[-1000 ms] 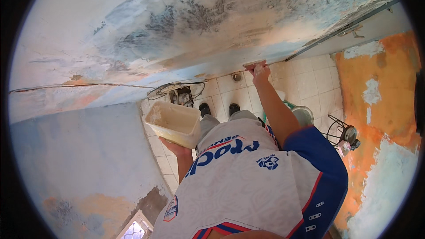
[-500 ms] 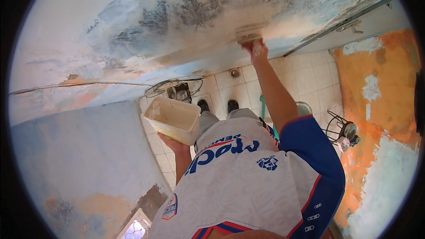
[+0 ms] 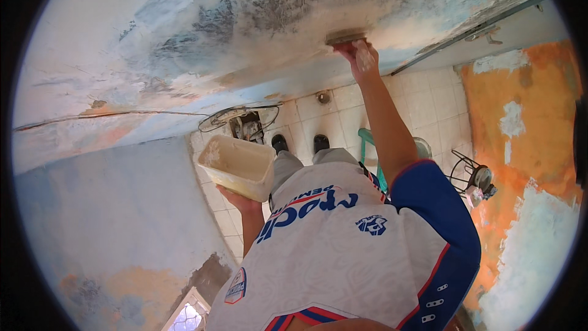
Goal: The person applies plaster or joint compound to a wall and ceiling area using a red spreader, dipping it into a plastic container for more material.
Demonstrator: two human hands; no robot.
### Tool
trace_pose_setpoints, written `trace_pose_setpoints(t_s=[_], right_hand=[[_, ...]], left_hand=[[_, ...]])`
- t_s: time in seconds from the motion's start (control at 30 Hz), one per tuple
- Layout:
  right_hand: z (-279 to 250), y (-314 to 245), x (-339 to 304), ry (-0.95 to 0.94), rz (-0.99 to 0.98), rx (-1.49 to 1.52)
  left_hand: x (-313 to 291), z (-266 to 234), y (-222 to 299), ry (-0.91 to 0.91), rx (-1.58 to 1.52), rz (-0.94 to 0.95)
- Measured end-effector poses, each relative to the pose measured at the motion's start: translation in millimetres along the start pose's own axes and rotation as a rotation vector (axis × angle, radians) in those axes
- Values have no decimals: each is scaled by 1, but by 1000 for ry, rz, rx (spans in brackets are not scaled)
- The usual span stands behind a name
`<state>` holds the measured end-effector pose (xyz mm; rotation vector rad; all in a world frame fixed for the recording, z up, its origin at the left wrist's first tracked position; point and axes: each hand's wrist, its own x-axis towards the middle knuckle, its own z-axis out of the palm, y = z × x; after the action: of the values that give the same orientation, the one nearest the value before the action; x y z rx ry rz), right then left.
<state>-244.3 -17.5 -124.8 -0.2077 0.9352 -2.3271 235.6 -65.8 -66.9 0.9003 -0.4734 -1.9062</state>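
In my left hand [image 3: 241, 199], a cream-coloured rectangular plastic tub [image 3: 252, 175] is tilted so that its open top faces the wall. The fingers are under and behind it, mostly hidden by the tub. Pale residue coats its inside walls. At the upper middle, my right hand [image 3: 361, 58] is closed around a wide, flat brush [image 3: 346, 37], pressed to the wall [image 3: 275, 49]. The wall surface is patchy, with white, pale blue, beige and dark grey stains.
Looped cable [image 3: 211, 122] hangs from the wall beside a dark device. A green plastic frame [image 3: 365, 147] stands by my right arm, and a black metal stand [image 3: 468, 175] is farther right. Pale tiles [image 3: 343, 125] cover the floor. A grey rail [image 3: 471, 34] edges the wall.
My right hand and the brush have moved slightly up the wall, and the brush has turned. My left hand and the tub have hardly moved.
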Motion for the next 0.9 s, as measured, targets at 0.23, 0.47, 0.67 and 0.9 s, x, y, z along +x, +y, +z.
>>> trace_pose_setpoints(t_s=[0.23, 0.47, 0.67, 0.9], right_hand=[[-83, 37, -35, 210, 124, -75], [100, -85, -36, 16, 3, -92], [-41, 13, -39, 319, 202, -149], [37, -54, 22, 174, 94, -11]], left_hand=[[8, 16, 0, -74, -11, -34], [-6, 13, 2, -2, -10, -8], [1, 5, 4, 6, -23, 11], [-18, 15, 10, 27, 8, 29]])
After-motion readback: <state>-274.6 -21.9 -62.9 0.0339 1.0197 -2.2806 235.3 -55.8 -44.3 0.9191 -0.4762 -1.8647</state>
